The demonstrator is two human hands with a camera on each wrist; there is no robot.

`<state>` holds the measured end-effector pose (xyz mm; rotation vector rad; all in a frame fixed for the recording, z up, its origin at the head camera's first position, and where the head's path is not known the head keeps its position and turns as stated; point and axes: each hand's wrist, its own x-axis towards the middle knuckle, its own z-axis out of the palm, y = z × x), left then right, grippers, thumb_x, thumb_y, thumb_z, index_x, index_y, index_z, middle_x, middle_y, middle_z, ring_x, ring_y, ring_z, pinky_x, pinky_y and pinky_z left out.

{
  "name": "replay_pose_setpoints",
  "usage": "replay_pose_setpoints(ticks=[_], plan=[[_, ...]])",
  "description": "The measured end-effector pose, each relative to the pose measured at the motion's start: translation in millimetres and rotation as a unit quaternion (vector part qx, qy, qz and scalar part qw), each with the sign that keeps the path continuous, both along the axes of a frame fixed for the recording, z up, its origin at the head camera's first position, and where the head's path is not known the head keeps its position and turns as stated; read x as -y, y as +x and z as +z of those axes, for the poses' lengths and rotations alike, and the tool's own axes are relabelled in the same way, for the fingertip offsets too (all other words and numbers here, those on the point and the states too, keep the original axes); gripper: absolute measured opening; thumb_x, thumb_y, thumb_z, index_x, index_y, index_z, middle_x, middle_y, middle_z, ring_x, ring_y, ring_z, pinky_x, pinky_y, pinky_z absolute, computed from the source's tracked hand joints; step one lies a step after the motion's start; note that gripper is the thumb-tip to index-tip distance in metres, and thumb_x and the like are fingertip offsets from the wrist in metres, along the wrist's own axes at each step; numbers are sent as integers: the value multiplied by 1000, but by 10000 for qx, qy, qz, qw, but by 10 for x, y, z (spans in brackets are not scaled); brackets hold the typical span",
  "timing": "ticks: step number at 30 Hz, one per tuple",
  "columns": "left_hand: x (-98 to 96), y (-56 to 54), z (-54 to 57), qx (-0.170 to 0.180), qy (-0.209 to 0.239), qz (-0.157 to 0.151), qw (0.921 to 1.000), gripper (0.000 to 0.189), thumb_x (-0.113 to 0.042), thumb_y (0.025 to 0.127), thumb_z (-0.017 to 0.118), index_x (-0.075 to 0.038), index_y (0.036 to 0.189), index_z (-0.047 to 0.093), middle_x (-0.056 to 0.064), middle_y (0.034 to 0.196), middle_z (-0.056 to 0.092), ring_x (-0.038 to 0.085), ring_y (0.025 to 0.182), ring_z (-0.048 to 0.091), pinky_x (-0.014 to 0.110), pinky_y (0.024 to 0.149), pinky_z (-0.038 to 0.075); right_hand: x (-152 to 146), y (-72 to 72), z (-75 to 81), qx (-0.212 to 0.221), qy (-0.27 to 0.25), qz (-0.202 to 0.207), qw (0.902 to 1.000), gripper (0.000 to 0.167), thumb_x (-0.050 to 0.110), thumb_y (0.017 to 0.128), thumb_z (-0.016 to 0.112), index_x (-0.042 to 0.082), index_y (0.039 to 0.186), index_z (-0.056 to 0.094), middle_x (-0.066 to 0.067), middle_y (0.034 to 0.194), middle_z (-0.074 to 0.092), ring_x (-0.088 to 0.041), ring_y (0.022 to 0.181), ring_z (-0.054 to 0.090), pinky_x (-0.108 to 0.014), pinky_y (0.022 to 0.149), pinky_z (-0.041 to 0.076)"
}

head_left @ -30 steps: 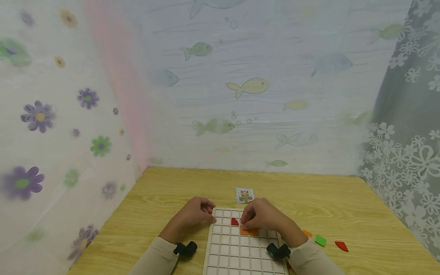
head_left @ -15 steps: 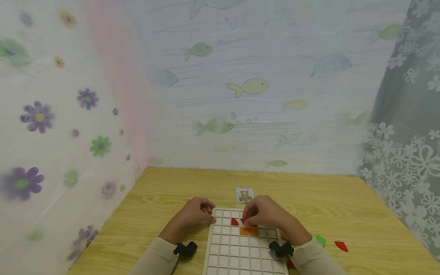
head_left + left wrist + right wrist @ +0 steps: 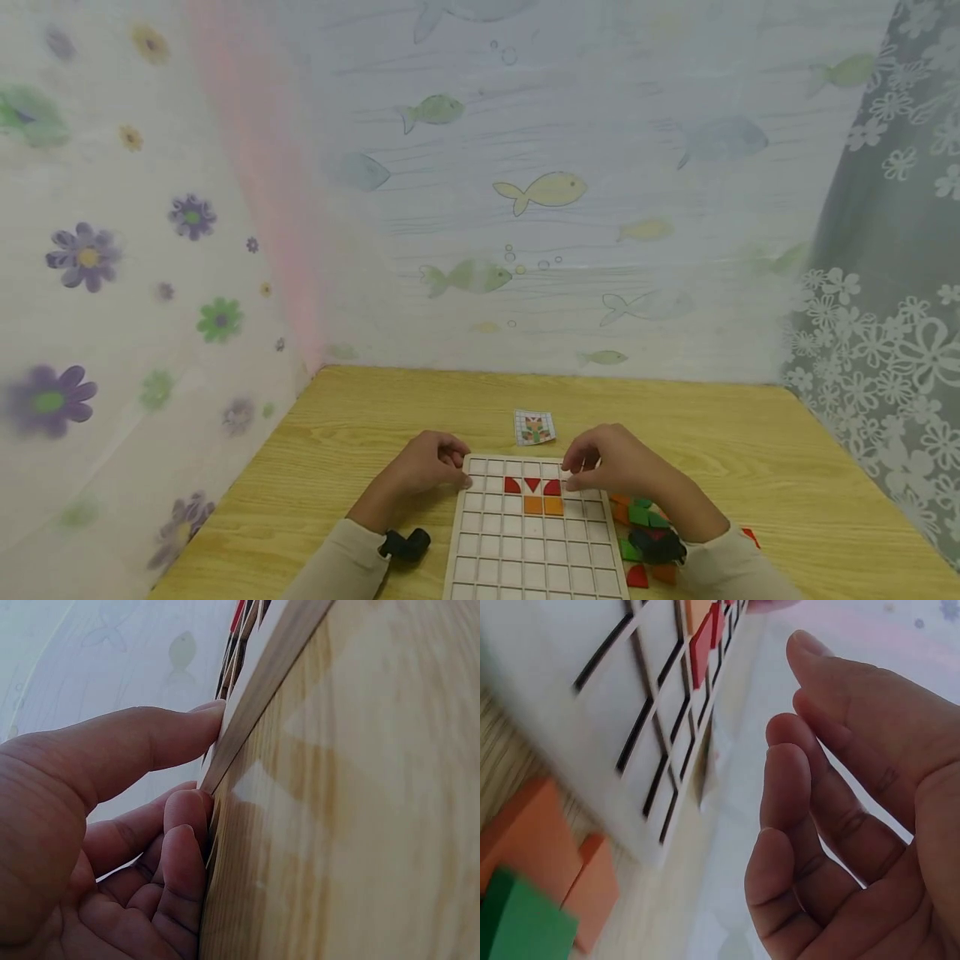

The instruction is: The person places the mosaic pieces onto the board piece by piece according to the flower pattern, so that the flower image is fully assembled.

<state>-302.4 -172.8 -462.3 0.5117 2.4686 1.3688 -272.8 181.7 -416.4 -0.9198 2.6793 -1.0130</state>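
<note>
My left hand (image 3: pixel 431 462) pinches the far left corner of the wooden grid board (image 3: pixel 532 550). In the left wrist view, its thumb (image 3: pixel 180 735) lies on the rim, with curled fingers against the edge. My right hand (image 3: pixel 615 462) is just over the board's far right side, fingers loosely bent, holding nothing; the right wrist view shows a gap between thumb and fingertips. On the board, a red triangle (image 3: pixel 532 485) sits between a left red quarter-circle (image 3: pixel 512 485) and a right red quarter-circle (image 3: pixel 552 487). Two orange squares (image 3: pixel 543 505) lie in the row nearer me.
A small pattern card (image 3: pixel 534 427) lies beyond the board's far edge. Right of the board are several loose pieces, among them a green block (image 3: pixel 640 512), a red quarter-circle (image 3: pixel 637 576) and an orange piece (image 3: pixel 664 573), partly behind my right wrist.
My right hand has let go of the red triangle and moved right, uncovering it and the right red quarter-circle. The left hand has stayed on the board's corner.
</note>
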Motion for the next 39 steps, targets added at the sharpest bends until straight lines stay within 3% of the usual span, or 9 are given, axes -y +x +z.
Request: replay_pose_setpoints(ticks=[11,26,39], plan=[[7,12,4,190,258,-83,9995,41,-13,85,85,-1,121,68,7,98,63,20,86,59,34,75,52,-306,54,-47,-13,41,-292,9996,17,26,88,84,14,99,78,7,91,72,-8,78,64,-26,69,55],[-6,35,26,133,133,-13,9998,41,-14,84,86,-3,120,69,6,97,63,20,85,58,33,75,51,-627,32,-152,761,-43,-407,9963,20,24,88,84,11,102,77,0,94,73,-15,80,67,-29,68,56],[-2,15,17,113,113,-13,9999,40,-13,84,86,-2,119,69,6,97,63,19,86,58,33,76,51,-667,19,-227,1138,-149,-433,9924,20,19,86,86,9,100,77,-3,89,72,-20,79,65,-30,66,55]])
